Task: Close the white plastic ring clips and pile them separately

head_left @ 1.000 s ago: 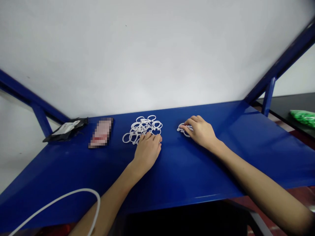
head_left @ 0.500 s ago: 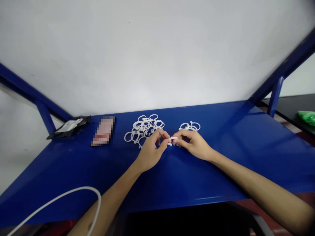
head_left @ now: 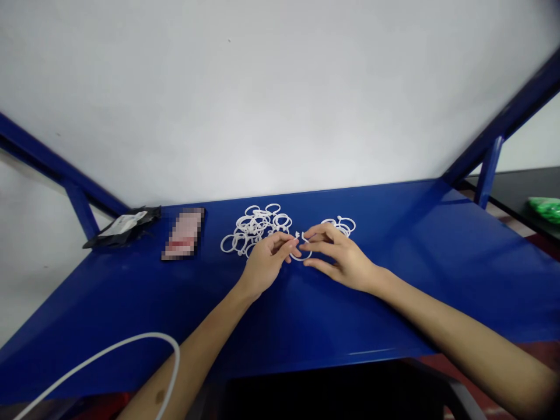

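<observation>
My left hand (head_left: 265, 263) and my right hand (head_left: 339, 258) meet over the middle of a blue table (head_left: 306, 303), both pinching one white plastic ring (head_left: 301, 252) between fingertips. The ring is held just above the tabletop, between two groups of rings. A large pile of white rings (head_left: 256, 228) lies just beyond my left hand. A smaller cluster of white rings (head_left: 340, 224) lies behind my right hand's fingers.
A blurred pinkish flat item (head_left: 182, 234) and a black packet with a white label (head_left: 123, 225) lie at the table's back left. A white cable (head_left: 109, 356) loops over the near left edge. A green object (head_left: 546, 208) sits on a dark surface at far right.
A second ago my left hand was in the big pile and my right hand on the small cluster. Both hands then came together at the centre and now hold one ring between them.
</observation>
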`<action>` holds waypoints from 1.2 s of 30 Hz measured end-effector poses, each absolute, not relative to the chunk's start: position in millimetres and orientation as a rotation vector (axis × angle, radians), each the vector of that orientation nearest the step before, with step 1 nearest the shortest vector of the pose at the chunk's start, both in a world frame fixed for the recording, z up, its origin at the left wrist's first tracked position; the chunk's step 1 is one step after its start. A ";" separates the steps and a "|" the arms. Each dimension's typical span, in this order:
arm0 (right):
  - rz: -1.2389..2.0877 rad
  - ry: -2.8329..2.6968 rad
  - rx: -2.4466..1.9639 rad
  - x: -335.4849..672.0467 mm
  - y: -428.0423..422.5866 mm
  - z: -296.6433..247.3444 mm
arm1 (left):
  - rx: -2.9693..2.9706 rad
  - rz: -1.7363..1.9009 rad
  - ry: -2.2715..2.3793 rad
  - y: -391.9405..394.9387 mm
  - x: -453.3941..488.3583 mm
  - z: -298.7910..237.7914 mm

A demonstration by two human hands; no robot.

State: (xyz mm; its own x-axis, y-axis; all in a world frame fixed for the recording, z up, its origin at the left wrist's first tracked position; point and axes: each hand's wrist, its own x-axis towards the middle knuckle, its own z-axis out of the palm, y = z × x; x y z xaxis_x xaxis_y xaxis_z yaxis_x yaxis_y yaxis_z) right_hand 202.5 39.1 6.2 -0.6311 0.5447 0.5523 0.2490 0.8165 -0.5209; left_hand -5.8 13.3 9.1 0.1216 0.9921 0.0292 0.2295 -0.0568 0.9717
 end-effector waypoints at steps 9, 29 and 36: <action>1.033 -1.923 -0.882 196.1 45.5 -0.2 | 1.540 1.033 1.242 11.1 -5.4 3.7; 0.541 -2.186 -0.688 189.2 25.8 3.5 | 2.311 1.079 1.296 8.5 -11.4 5.1; 0.482 -2.138 -0.732 192.4 35.2 3.4 | 2.127 1.135 1.328 6.5 -2.9 7.0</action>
